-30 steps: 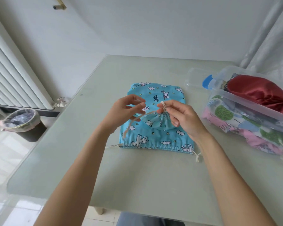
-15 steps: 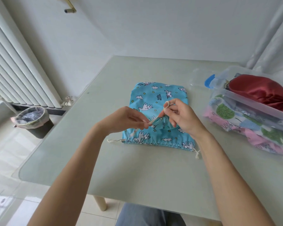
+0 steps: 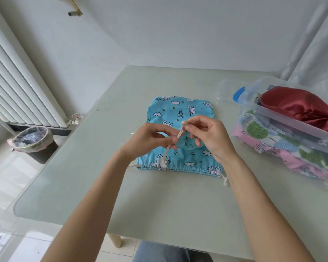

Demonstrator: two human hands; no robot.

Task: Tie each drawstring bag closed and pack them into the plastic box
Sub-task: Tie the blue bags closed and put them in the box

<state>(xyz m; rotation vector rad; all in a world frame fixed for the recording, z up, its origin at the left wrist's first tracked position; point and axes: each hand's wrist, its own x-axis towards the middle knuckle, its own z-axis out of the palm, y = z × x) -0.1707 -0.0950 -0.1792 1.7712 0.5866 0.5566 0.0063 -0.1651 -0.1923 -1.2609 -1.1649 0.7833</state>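
A large blue unicorn-print drawstring bag (image 3: 180,108) lies flat on the table (image 3: 159,201). Above it I hold a small bag (image 3: 187,143) of the same blue print, mostly hidden by my fingers. My left hand (image 3: 150,140) pinches its cream drawstring (image 3: 179,134), whose loose end hangs down over the large bag. My right hand (image 3: 210,137) pinches the cord's upper part near a knot. The clear plastic box (image 3: 284,118) stands at the right, with a dark red satin bag (image 3: 295,106) on top of several patterned bags.
A white radiator (image 3: 17,87) lines the left wall, with a lined waste bin (image 3: 33,142) on the floor beside it. The box's lid with a blue clip (image 3: 238,95) lies behind the box. A curtain (image 3: 311,40) hangs at the right.
Both hands have kept working the cord of the small bag. The right hand has raised the knotted end, and the left has shifted its pinch lower on the cord, whose end now dangles.
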